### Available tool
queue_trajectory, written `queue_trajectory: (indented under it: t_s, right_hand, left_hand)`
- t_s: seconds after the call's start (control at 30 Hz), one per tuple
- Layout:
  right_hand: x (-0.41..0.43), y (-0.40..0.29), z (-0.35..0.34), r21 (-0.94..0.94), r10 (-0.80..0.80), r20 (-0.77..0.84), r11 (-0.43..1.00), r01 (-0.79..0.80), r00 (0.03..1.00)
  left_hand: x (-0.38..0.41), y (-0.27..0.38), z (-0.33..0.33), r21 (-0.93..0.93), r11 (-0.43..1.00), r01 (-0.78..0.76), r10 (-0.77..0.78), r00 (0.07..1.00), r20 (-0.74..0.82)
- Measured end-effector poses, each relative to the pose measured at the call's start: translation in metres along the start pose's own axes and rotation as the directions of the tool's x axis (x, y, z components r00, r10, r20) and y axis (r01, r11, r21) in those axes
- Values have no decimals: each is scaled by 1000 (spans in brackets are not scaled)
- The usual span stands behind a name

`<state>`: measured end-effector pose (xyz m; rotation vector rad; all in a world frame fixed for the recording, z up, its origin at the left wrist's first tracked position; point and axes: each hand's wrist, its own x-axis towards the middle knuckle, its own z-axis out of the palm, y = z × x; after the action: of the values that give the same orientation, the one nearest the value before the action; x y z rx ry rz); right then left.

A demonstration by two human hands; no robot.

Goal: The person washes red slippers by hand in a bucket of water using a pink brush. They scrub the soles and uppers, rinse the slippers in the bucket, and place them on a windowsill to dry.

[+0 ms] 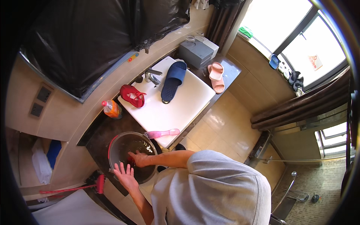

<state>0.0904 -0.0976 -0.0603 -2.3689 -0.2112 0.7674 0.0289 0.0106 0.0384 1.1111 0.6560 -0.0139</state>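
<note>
A round bucket (114, 147) of dark water stands on the dark counter, with bright reflections and a few bubbles on the surface. My right hand (137, 158) reaches into it, fingertips at the water. A dark red thing (131, 161) shows beneath those fingers, mostly hidden, and whether I grip it is unclear. My left hand (126, 177) is held palm up by the near rim, fingers spread and holding nothing. A pink brush (163, 133) lies across the corner of the white sink (180, 112), its bristled end beside the bucket.
On the sink are a red cloth shoe (132, 96), a navy slipper (174, 81) and a chrome faucet (153, 76). A bottle (112, 109) stands behind the bucket. Pink slippers (217, 77) and a grey box (197, 51) occupy the far counter. A red-handled broom (99, 184) is lower left.
</note>
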Motion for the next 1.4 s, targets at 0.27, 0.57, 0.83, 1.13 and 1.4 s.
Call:
queue_trajectory:
  t_s: [0.27, 0.57, 0.83, 1.13, 1.4]
  right_hand:
    - [29, 15, -10, 324, -143, 227, 944, 63, 963]
    - [-31, -13, -54, 886, 87, 79, 450, -110, 993]
    - [-9, 2, -12, 925, 284, -103, 380, -14, 953]
    - [14, 12, -2, -100, 166, -145, 978, -181, 975]
    - [5, 1, 3, -152, -84, -148, 986, 61, 985]
  left_hand:
    - [-12, 28, -33, -119, 992, -31, 52, 982, 181]
    - [-2, 25, -85, -236, 971, -35, 69, 988, 141]
    - [-5, 24, -107, -272, 961, 37, 7, 987, 159]
    - [-17, 26, -149, -301, 952, 60, -16, 989, 147]
    - [-23, 13, -190, -224, 974, 39, -18, 996, 92]
